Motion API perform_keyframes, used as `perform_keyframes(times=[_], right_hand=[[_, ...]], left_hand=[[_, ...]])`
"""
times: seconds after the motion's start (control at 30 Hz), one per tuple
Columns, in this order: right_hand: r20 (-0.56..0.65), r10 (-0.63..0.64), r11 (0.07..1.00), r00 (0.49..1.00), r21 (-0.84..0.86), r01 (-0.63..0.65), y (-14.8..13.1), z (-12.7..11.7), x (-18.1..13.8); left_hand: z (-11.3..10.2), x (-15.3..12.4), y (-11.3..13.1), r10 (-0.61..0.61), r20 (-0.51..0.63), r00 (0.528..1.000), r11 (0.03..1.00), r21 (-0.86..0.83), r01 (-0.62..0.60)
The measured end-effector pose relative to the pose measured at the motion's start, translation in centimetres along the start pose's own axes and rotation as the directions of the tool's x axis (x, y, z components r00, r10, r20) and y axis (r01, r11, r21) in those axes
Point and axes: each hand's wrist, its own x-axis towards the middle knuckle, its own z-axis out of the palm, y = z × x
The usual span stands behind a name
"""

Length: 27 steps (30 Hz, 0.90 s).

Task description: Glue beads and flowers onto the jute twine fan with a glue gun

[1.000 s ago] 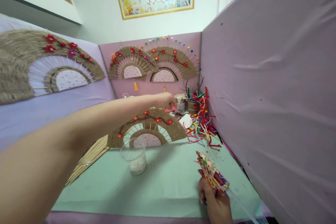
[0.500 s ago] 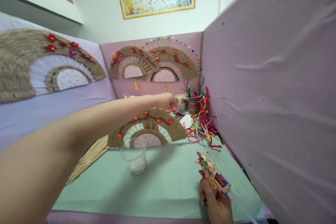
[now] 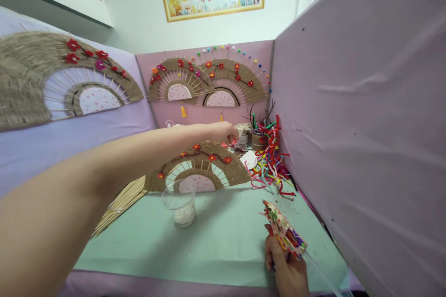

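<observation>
My left hand (image 3: pixel 223 132) is stretched far across the green mat (image 3: pixel 223 241), fingers closed over small red pieces just behind a jute fan (image 3: pixel 198 167) with red flowers that stands on the mat. Whether it holds a piece is hidden. My right hand (image 3: pixel 286 269) is low at the front right, gripping a glue gun (image 3: pixel 284 234) wrapped in flowery paper, nozzle pointing up and left. A clear glue stick trails from its back.
A clear plastic cup (image 3: pixel 180 203) with white beads stands mid-mat. A heap of coloured pipe cleaners (image 3: pixel 270 162) lies at the back right beside small pots. Bamboo sticks (image 3: pixel 118 204) lie at the left. Fabric-covered partitions with mounted fans enclose the desk on three sides.
The view has shifted slightly, moving everything a little rightward in the frame. My left hand stays at the small pieces behind the fan. The right hand and glue gun have barely moved.
</observation>
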Motion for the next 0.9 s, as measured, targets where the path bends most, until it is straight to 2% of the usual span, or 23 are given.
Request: perform_keyframes(times=[0.23,0.37,0.43,0.5,0.57,0.67,0.73,0.8,0.9], right_hand=[[0.045,0.037,0.999,0.998,0.033,-0.039,0.5,-0.1,0.2],[0.004,0.018,0.999,1.000,0.039,-0.018,0.4,-0.2,0.2],[0.028,0.044,0.999,0.999,0.028,-0.045,0.4,-0.4,0.3],[0.071,0.079,0.997,0.994,0.007,-0.080,0.6,-0.6,0.5],[0.096,0.089,0.996,0.991,-0.008,-0.089,0.7,-0.7,0.6],[0.055,0.056,0.998,0.997,0.003,-0.056,0.8,-0.6,0.6],[0.044,0.056,0.998,0.997,0.017,-0.057,0.8,-0.5,0.5],[0.072,0.079,0.997,0.994,0.011,-0.080,0.8,-0.5,0.5],[0.070,0.070,0.997,0.995,-0.012,-0.070,0.8,-0.5,0.5]], left_hand=[[-0.5,-0.1,1.1,-0.057,0.025,0.998,0.997,-0.043,0.058],[-0.7,-0.1,1.4,-0.070,0.047,0.996,0.997,0.038,0.069],[-1.0,-0.1,1.3,-0.043,0.036,0.998,0.992,0.116,0.038],[-1.6,-0.2,1.3,-0.008,-0.018,1.000,0.976,0.217,0.012],[-2.4,-0.5,1.4,0.020,-0.125,0.992,0.954,0.300,0.018],[-3.4,-1.2,1.9,0.055,-0.337,0.940,0.947,0.317,0.058],[-3.6,-1.8,2.3,0.077,-0.418,0.905,0.955,0.293,0.054],[-3.1,-2.5,2.6,0.090,-0.395,0.914,0.955,0.294,0.033],[-1.5,-3.2,2.6,0.075,-0.273,0.959,0.932,0.361,0.030]])
